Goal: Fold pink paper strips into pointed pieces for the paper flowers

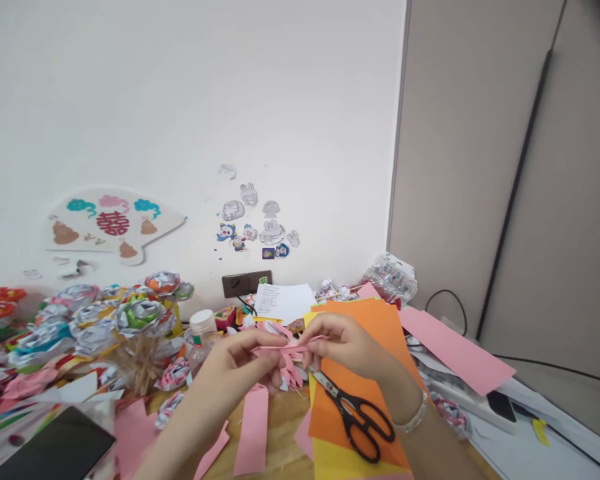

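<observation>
Between my two hands a narrow folded strip of pink paper (pixel 293 348) is stretched level above the table. My left hand (pixel 247 360) pinches its left end between thumb and fingers. At the other end my right hand (pixel 333 341) grips it the same way, a bracelet (pixel 414 415) on the wrist. Below the right hand, black-handled scissors (pixel 357 417) lie on orange paper (pixel 330 407), with yellow paper (pixel 335 460) underneath. A flat pink paper strip (pixel 253 430) rests on the wooden table below the left hand. Pink scraps (pixel 291 375) are heaped just behind the held strip.
Paper flowers (pixel 140 313) crowd the left side, near a white-capped bottle (pixel 203 327). A dark phone or tablet (pixel 55 447) lies front left. At right are pink sheets (pixel 460 350), a power strip (pixel 473 400) and cables. A handwritten sheet (pixel 285 301) lies against the back wall.
</observation>
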Available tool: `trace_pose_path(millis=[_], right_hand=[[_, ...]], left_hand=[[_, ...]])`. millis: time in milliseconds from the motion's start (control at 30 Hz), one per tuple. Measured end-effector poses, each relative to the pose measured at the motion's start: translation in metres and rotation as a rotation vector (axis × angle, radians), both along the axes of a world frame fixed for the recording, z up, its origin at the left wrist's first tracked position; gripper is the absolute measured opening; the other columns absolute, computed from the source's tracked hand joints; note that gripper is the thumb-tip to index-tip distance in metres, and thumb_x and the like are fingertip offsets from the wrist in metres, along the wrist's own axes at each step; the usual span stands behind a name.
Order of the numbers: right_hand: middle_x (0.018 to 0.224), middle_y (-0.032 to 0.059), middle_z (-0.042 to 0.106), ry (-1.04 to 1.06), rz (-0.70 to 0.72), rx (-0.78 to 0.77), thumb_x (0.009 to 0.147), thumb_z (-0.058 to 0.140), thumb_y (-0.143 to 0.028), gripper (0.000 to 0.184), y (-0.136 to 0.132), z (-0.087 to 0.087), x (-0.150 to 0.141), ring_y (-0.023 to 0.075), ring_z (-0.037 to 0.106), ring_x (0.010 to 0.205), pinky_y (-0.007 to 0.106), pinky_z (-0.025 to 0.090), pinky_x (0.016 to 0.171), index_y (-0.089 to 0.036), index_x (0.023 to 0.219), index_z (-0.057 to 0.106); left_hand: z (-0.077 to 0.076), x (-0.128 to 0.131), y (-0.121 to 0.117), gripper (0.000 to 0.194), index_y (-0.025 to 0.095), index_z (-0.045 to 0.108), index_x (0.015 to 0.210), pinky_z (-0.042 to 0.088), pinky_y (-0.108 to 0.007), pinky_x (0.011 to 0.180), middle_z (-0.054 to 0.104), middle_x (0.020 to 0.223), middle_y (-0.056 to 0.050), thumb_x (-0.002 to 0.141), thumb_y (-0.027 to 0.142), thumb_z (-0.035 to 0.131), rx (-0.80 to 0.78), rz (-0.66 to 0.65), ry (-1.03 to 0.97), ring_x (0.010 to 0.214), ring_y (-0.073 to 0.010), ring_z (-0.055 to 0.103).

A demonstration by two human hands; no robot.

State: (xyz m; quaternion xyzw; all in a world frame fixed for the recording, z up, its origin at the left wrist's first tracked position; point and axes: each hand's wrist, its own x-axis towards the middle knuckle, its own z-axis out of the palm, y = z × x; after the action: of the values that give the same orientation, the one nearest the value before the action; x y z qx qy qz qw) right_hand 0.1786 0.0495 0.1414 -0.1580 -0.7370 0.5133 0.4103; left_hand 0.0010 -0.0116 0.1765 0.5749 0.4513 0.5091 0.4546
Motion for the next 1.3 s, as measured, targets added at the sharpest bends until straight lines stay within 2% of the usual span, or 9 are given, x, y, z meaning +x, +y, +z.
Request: trace_pose_path(millis=[233, 367, 467, 667, 867, 1000, 1100, 1200, 1300], right_hand=[[0.066, 0.0019, 0.06, 0.03, -0.051, -0.026, 0.076, 0.059, -0.033, 0.021, 0.004, -0.002, -0.001, 0.0108, 0.057, 0.059, 0.026, 0.046, 0.059, -0.014, 0.08, 0.054], [0.068, 0.0013, 0.061, 0.01, -0.091, -0.064, 0.075, 0.058, -0.036, 0.027, 0.001, 0.002, -0.004, 0.0115, 0.057, 0.061, 0.026, 0.046, 0.059, -0.016, 0.092, 0.05], [0.074, 0.005, 0.063, -0.047, -0.113, -0.073, 0.074, 0.059, -0.039, 0.029, -0.004, 0.005, -0.01, 0.0122, 0.058, 0.063, 0.026, 0.046, 0.06, -0.014, 0.088, 0.054], [0.076, 0.0059, 0.065, -0.079, -0.072, -0.174, 0.07, 0.062, -0.042, 0.031, -0.008, -0.002, -0.024, 0.0117, 0.058, 0.059, 0.024, 0.044, 0.055, -0.014, 0.081, 0.052], [0.061, 0.0021, 0.062, -0.11, -0.038, -0.186, 0.074, 0.055, -0.046, 0.034, -0.008, -0.012, -0.039, 0.0085, 0.055, 0.048, 0.018, 0.037, 0.046, -0.014, 0.068, 0.048], [0.059, 0.0006, 0.061, -0.02, -0.068, -0.182, 0.073, 0.056, -0.048, 0.035, -0.01, -0.017, -0.05, 0.0093, 0.056, 0.047, 0.019, 0.041, 0.047, -0.015, 0.067, 0.047], [0.052, -0.0013, 0.057, -0.065, -0.074, -0.129, 0.077, 0.049, -0.05, 0.037, -0.013, -0.022, -0.057, 0.008, 0.051, 0.042, 0.018, 0.04, 0.044, -0.015, 0.064, 0.045], [0.043, -0.0043, 0.048, -0.147, -0.159, -0.043, 0.082, 0.042, -0.048, 0.038, -0.017, -0.027, -0.064, 0.0067, 0.044, 0.036, 0.016, 0.033, 0.038, -0.017, 0.06, 0.041], [0.043, -0.0041, 0.045, -0.197, -0.259, 0.074, 0.085, 0.038, -0.042, 0.038, -0.019, -0.031, -0.069, 0.007, 0.042, 0.038, 0.017, 0.03, 0.039, -0.017, 0.057, 0.04]], left_hand=[[-0.001, 0.001, 0.002, 0.011, 0.02, 0.07, 0.065, 0.033, -0.016, 0.03, 0.058, 0.045, 0.001, 0.062, 0.029, 0.065, 0.126, 0.063, 0.138, 0.038, -0.0098, 0.049], [-0.001, 0.004, 0.002, 0.017, 0.02, 0.071, 0.073, 0.037, -0.018, 0.032, 0.062, 0.049, 0.0, 0.058, 0.027, 0.069, 0.16, 0.223, 0.15, 0.043, -0.0131, 0.054], [-0.003, 0.004, 0.004, 0.02, 0.02, 0.069, 0.074, 0.04, -0.019, 0.037, 0.062, 0.051, 0.001, 0.056, 0.028, 0.071, 0.197, 0.336, 0.113, 0.047, -0.0143, 0.055], [-0.014, -0.001, 0.017, 0.019, 0.015, 0.062, 0.064, 0.043, -0.02, 0.049, 0.056, 0.054, 0.002, 0.064, 0.033, 0.067, 0.172, 0.194, -0.092, 0.05, -0.0104, 0.05], [-0.019, 0.001, 0.017, 0.013, 0.018, 0.058, 0.063, 0.042, -0.018, 0.057, 0.055, 0.061, 0.004, 0.071, 0.029, 0.062, 0.32, 0.215, -0.117, 0.062, -0.0104, 0.051], [-0.021, 0.004, 0.016, 0.013, 0.018, 0.06, 0.073, 0.045, -0.023, 0.062, 0.062, 0.068, 0.002, 0.074, 0.031, 0.059, 0.256, 0.199, -0.198, 0.059, -0.0113, 0.056], [-0.026, 0.004, 0.018, 0.017, 0.018, 0.062, 0.079, 0.047, -0.026, 0.059, 0.067, 0.071, -0.001, 0.071, 0.032, 0.062, 0.237, 0.258, -0.283, 0.06, -0.0143, 0.06], [-0.029, 0.003, 0.019, 0.017, 0.017, 0.062, 0.076, 0.046, -0.024, 0.057, 0.067, 0.066, 0.0, 0.068, 0.031, 0.065, 0.258, 0.338, -0.346, 0.061, -0.0151, 0.061], [-0.027, 0.006, 0.019, 0.014, 0.017, 0.061, 0.074, 0.047, -0.022, 0.059, 0.066, 0.061, 0.002, 0.069, 0.029, 0.065, 0.217, 0.273, -0.404, 0.058, -0.0117, 0.06]])
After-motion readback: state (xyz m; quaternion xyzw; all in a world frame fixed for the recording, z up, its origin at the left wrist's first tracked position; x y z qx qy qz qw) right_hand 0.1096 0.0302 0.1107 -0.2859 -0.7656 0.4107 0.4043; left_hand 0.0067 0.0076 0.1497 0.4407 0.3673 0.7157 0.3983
